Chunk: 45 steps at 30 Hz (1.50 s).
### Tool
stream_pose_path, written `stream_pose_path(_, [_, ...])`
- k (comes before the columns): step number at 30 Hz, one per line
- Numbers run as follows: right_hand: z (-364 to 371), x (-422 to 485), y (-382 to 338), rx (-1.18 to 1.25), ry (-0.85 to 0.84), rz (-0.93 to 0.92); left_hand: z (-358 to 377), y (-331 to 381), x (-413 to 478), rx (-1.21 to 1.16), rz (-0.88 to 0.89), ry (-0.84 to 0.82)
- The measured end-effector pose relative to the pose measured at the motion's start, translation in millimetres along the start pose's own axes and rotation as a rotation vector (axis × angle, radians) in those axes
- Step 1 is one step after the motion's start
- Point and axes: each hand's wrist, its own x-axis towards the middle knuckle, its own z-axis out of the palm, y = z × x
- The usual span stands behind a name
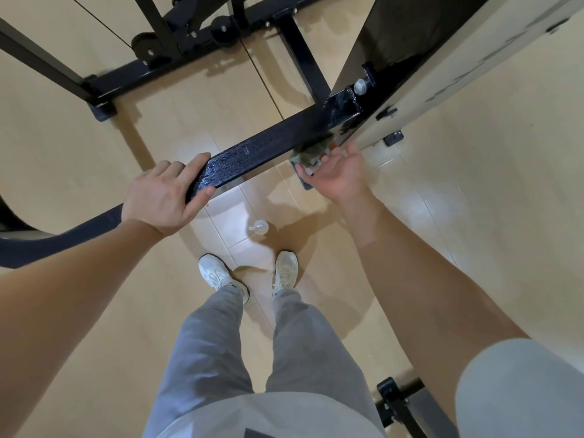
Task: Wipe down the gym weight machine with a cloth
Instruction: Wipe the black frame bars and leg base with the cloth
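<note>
A black square crossbar [278, 147] of the weight machine runs from lower left to upper right, its top wet and glossy. My left hand [164, 194] grips the bar's near end, fingers over the top and thumb on the near side. My right hand [335, 169] is palm up under the bar's right part, pressing a dark grey-green cloth [313, 151] against its underside. The cloth is blurred and partly hidden by the bar.
A clear spray bottle [259, 227] stands on the wooden floor in front of my white shoes. The machine's tall upright panel [442, 67] rises at the right. Black base rails and pulleys [189, 42] lie further back. Another black foot [398, 403] sits at bottom right.
</note>
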Motion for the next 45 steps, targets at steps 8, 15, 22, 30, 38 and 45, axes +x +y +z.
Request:
stream_pose_path(8, [3.8, -19.8, 57.6, -0.047, -0.022, 0.119, 1.1, -2.8, -1.2, -0.022, 0.003, -0.006])
stream_pose_path(15, [18.6, -30.4, 117.5, -0.069, -0.048, 0.193, -3.5, -13.3, -6.6, -0.176, -0.015, -0.031])
stream_pose_path(22, [40.0, -47.0, 176.8, -0.079, -0.016, 0.198, -29.6, -48.5, -45.8, -0.344, -0.091, -0.039])
stream_pose_path(30, [63.3, -62.3, 238.0, -0.049, 0.060, 0.166, -34.1, -131.2, -150.8, -0.216, -0.296, -0.037])
stream_pose_path(38, [78.8, -73.2, 304.8, -0.030, 0.086, 0.168, -28.0, -161.7, -167.2, -0.228, -0.193, -0.099])
stream_pose_path(45, [93.2, -73.8, 353.0, 0.020, 0.126, 0.213, -38.3, -167.6, -160.9, -0.262, -0.132, -0.198])
